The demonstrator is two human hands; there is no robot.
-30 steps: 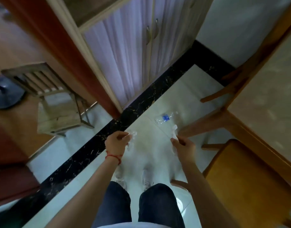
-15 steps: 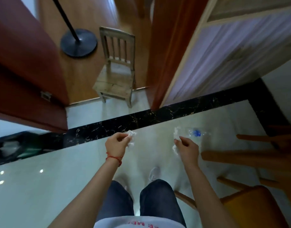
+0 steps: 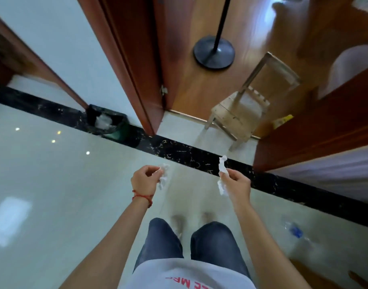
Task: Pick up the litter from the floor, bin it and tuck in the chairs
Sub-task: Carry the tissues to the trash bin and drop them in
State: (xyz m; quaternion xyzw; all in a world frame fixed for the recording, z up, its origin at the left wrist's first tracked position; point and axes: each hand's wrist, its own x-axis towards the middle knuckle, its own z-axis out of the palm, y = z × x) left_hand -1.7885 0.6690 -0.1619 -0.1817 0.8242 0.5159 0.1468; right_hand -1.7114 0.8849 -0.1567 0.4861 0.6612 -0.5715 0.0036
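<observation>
My left hand (image 3: 145, 180) pinches a crumpled white tissue (image 3: 164, 178) at waist height. Held out beside it, my right hand (image 3: 235, 184) grips a second twisted white tissue (image 3: 222, 167). A dark bin (image 3: 107, 122) with a black liner and some white litter inside stands against the wall at the upper left, beyond the black floor strip. A clear plastic bottle (image 3: 294, 230) with a blue label lies on the pale tiles at the lower right. A small pale wooden chair (image 3: 241, 109) stands in the doorway ahead.
A red-brown door frame (image 3: 137, 80) rises between the bin and the doorway. Behind the small chair stands a black round-based pole stand (image 3: 214, 52) on wooden flooring. A brown chair edge (image 3: 358, 278) shows at the bottom right. The black marble strip (image 3: 189, 155) crosses the tiled floor.
The view has swung left: the bin has come into sight, the doorway and small chair have shifted right, and the bottle now lies behind at the lower right. Both hands still hold their tissues.
</observation>
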